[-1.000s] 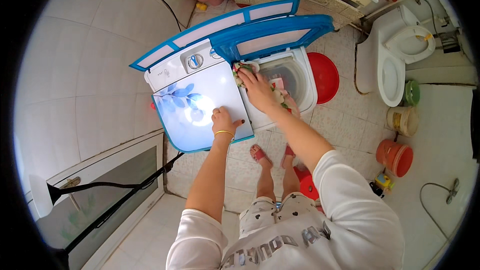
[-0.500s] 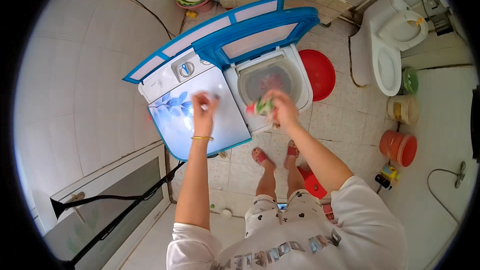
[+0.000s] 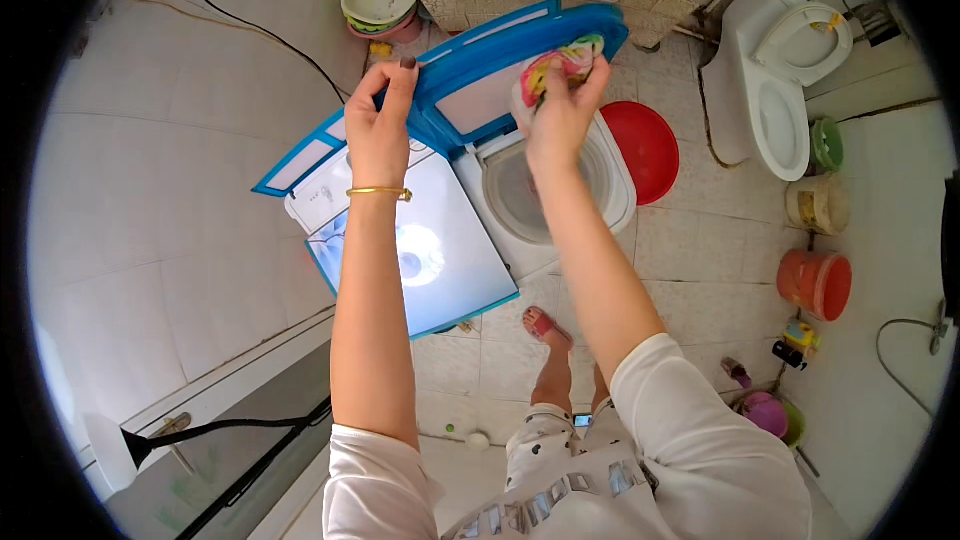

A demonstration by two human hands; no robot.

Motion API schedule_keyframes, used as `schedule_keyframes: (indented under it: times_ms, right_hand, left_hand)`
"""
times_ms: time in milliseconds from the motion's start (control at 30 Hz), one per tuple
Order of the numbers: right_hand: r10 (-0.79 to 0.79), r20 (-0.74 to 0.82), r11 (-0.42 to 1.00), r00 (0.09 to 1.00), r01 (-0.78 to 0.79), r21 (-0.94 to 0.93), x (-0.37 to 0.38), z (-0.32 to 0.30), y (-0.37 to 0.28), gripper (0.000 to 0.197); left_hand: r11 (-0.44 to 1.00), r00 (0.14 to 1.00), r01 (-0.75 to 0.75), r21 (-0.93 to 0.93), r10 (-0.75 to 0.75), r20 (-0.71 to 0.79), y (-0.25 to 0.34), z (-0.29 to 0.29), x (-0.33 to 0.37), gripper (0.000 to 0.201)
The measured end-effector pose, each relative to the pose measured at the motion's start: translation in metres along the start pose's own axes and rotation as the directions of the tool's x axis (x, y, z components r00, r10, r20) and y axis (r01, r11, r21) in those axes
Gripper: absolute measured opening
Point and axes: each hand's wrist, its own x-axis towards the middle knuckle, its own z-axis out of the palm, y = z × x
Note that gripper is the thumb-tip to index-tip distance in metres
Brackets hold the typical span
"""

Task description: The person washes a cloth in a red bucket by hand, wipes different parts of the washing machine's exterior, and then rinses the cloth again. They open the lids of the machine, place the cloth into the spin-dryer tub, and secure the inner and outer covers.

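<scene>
Head view: the white-and-blue washing machine (image 3: pixel 455 250) stands with its blue lid (image 3: pixel 480 105) raised at eleven o'clock from the round tub (image 3: pixel 508 195); this position leaves the tub uncovered and the lid's inner face accessible. A red basin (image 3: pixel 648 155) sits at three o'clock from the tub, apparently placed clear of the near side. The left hand (image 3: pixel 378 135), at nine o'clock on the lid, has thumb and fingers drawn close near the blue edge, possibly for steadying; grip cannot be confirmed. The right hand (image 3: pixel 562 125) pinches a bunched multicoloured cloth (image 3: pixel 555 70) at two o'clock on the lid; bunching probably keeps it compact. Firm contact is unverified.
</scene>
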Motion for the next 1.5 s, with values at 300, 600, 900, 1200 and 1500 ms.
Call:
schedule_keyframes:
  times_ms: [300,600,900,1200,1500]
  right_hand:
    - [-0.278,0.324,0.828,0.904,0.397,-0.396,-0.081,0.036,0.020,0.049]
    - [-0.080,0.990,0.076,0.116,0.991,-0.110,0.005,-0.055,0.044,0.038]
    - [-0.275,0.893,0.111,0.355,0.935,-0.338,0.054,-0.066,0.000,0.034]
    - [-0.262,0.139,0.609,0.955,0.275,-0.744,-0.020,0.002,0.037,0.041]
    - [-0.167,0.736,0.494,0.656,0.701,-0.514,-0.072,-0.014,0.057,0.053]
  left_hand:
    - [0.994,0.995,0.100,-0.036,-0.100,-0.004,-0.002,-0.001,0.000,0.021]
    - [0.998,0.998,0.057,0.008,-0.057,0.009,-0.001,-0.002,-0.003,0.025]
    - [0.997,0.997,0.077,-0.005,-0.078,-0.014,-0.002,-0.003,-0.003,0.026]
    - [0.996,0.996,0.083,-0.020,-0.084,-0.024,0.002,0.003,-0.005,0.025]
    - [0.993,0.993,0.116,-0.029,-0.116,-0.028,-0.005,-0.001,-0.005,0.018]
